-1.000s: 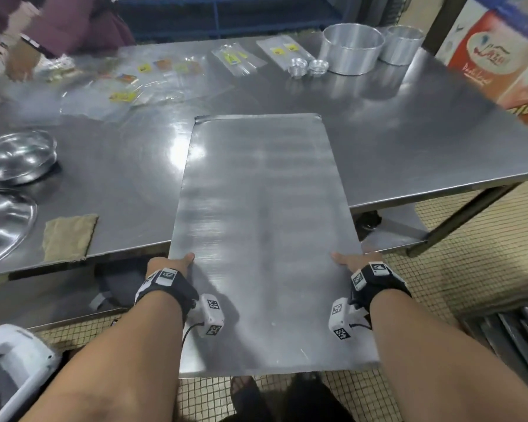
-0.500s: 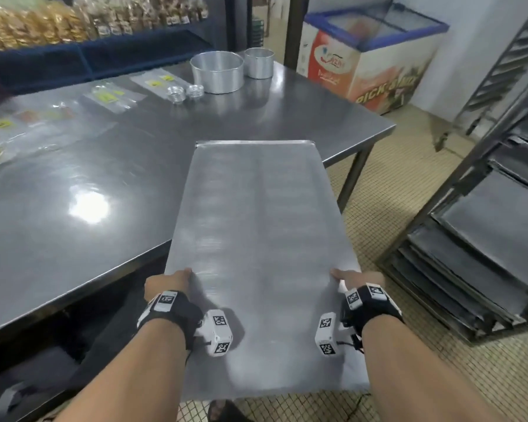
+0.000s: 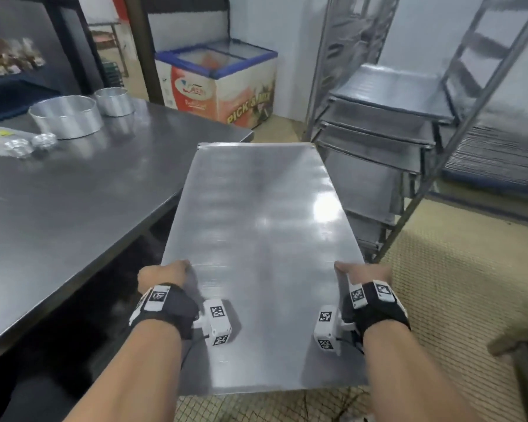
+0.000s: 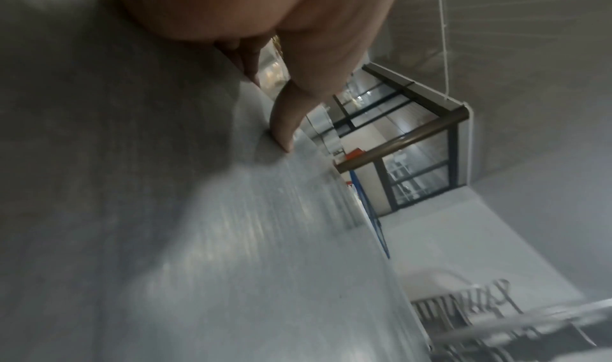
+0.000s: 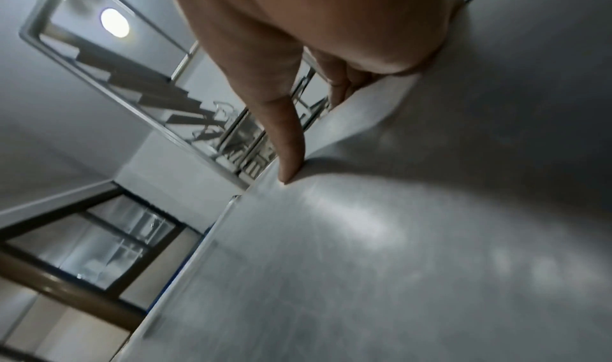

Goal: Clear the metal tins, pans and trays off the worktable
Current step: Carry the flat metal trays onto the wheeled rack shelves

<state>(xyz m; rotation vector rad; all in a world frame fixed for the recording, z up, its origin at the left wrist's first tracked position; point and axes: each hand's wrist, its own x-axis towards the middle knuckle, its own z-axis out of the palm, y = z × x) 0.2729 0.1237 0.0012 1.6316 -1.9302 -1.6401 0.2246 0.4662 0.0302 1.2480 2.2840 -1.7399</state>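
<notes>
Carrying was the step in hand: a large flat metal tray [image 3: 256,254] was held level in the air, clear of the worktable [image 3: 73,193] and pointed toward a wheeled rack [image 3: 387,141] already loaded with similar trays, so one piece seemed to be on its way off the table. The left hand [image 3: 162,274] gripped the tray's left long edge and the right hand [image 3: 363,274] its right long edge, each with the thumb laid on top and the fingers curled under the rim, as both wrist views showed. The next move would likely call for lining the far end up with a free rack slot and sliding the tray in flat, without knocking the rack's uprights. Still on the steel worktable stood a wide round tin [image 3: 66,117], a smaller round tin [image 3: 115,101] behind it, and two little foil cups [image 3: 32,144] beside some clear packets. Behind the table's corner stood a chest freezer [image 3: 220,83] with a printed front, against a pale wall, over a floor of small tiles
</notes>
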